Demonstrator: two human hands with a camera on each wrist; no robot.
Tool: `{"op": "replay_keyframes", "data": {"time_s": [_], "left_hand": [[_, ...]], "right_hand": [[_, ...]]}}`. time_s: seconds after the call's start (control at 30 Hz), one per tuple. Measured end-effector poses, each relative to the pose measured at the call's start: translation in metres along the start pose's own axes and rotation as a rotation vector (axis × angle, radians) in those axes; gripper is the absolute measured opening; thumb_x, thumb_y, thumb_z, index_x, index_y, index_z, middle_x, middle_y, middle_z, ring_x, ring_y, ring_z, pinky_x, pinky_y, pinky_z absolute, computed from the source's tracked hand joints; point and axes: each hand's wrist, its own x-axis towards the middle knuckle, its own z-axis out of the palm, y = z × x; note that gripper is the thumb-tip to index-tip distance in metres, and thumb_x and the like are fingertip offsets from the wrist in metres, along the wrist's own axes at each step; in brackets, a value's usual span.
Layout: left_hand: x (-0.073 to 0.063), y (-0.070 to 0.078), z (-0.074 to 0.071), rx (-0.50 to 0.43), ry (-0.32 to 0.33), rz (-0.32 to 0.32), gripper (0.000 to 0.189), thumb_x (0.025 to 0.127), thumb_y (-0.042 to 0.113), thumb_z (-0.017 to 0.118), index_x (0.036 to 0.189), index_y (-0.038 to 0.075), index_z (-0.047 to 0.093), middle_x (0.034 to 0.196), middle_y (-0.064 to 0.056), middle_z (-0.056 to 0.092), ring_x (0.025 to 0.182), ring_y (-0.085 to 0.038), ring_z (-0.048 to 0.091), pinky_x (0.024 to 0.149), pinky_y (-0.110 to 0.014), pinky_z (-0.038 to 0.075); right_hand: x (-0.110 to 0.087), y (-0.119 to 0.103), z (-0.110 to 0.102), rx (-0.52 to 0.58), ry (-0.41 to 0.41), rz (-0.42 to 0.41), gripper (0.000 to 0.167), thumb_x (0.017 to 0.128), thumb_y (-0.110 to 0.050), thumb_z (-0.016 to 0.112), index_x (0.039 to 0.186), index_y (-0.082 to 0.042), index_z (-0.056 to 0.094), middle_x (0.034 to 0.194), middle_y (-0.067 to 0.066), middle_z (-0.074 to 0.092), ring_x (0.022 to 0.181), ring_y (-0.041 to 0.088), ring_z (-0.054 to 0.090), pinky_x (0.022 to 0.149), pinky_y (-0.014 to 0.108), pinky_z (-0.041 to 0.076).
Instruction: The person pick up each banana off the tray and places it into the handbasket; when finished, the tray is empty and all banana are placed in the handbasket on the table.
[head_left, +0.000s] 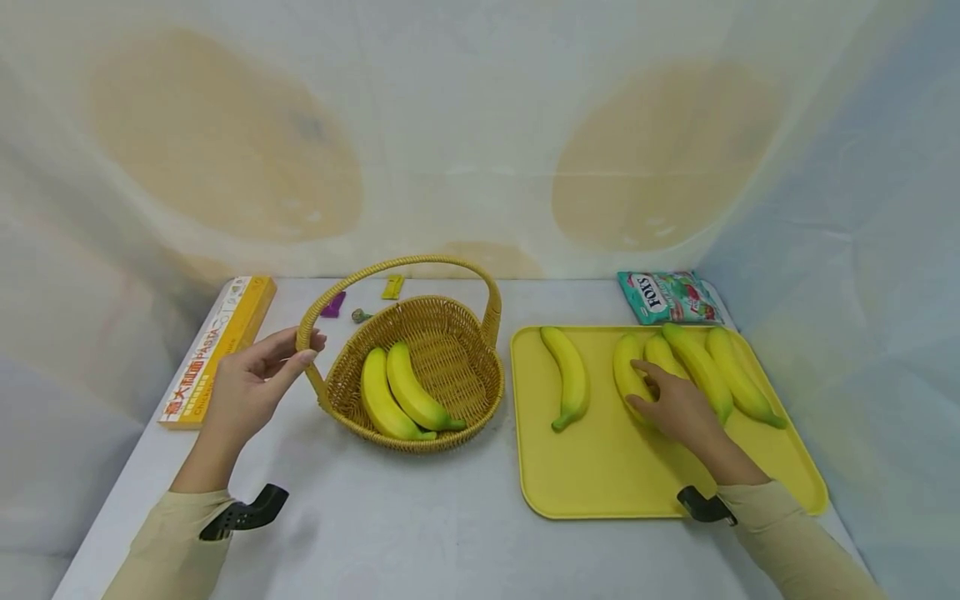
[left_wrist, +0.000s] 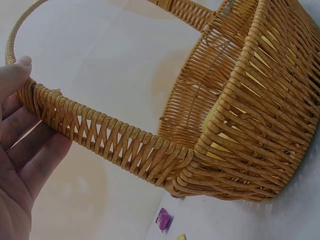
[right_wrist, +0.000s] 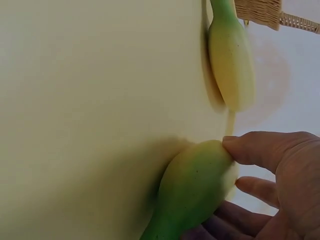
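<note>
My left hand [head_left: 247,383] holds the arched handle [left_wrist: 110,132] of a yellow-brown wicker basket [head_left: 461,358] on its left side, thumb on one face and fingers on the other. Two bananas [head_left: 380,400] lie side by side in that basket, stems toward me. Over the yellow tray [head_left: 577,479], my right hand [head_left: 678,408] pinches a banana [right_wrist: 197,180] between thumb and fingers; this banana looks still down at tray level. Left of it lies a single banana [head_left: 568,375], apart from the rest. Three more bananas [head_left: 697,367] lie close together on its right, partly behind the hand.
A yellow-and-white pasta box [head_left: 217,354] stands at the left edge. Behind the basket are a purple wrapped sweet [head_left: 333,305], a yellow one [head_left: 392,287] and a small lollipop [head_left: 362,316]. A teal Fox's bag [head_left: 670,297] touches the tray's far side. Pale sheeting surrounds the white table.
</note>
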Motion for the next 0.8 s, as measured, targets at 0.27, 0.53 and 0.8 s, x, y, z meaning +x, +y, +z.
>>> {"op": "replay_keyframes", "data": {"time_s": [0.27,0.53,0.8], "left_hand": [[0.000,0.000,-0.001,-0.013,0.001,0.007,0.035,0.096,0.006,0.071,0.130,0.008,0.069,0.115,-0.013,0.074,0.105,0.003,0.067,0.088,-0.011,0.052],[0.000,-0.001,-0.001,0.000,0.004,0.002,0.034,0.096,0.009,0.071,0.130,0.008,0.069,0.115,-0.013,0.075,0.105,0.004,0.067,0.088,-0.011,0.051],[0.000,-0.004,-0.001,0.003,0.003,-0.003,0.032,0.098,0.012,0.070,0.129,0.008,0.069,0.114,-0.011,0.075,0.105,0.002,0.067,0.088,-0.012,0.052]], "right_hand": [[-0.005,-0.011,-0.007,0.042,0.002,-0.056,0.062,0.096,-0.025,0.071,0.150,-0.005,0.047,0.128,0.027,0.063,0.109,0.041,0.064,0.086,0.053,0.057],[-0.029,-0.054,-0.030,0.052,-0.011,-0.217,0.058,0.095,-0.024,0.074,0.148,-0.013,0.053,0.118,0.010,0.070,0.101,0.027,0.065,0.077,0.041,0.058],[-0.041,-0.103,-0.037,0.184,-0.118,-0.390,0.054,0.095,-0.026,0.074,0.146,-0.018,0.056,0.134,0.001,0.065,0.103,0.016,0.064,0.083,0.035,0.058]]}}
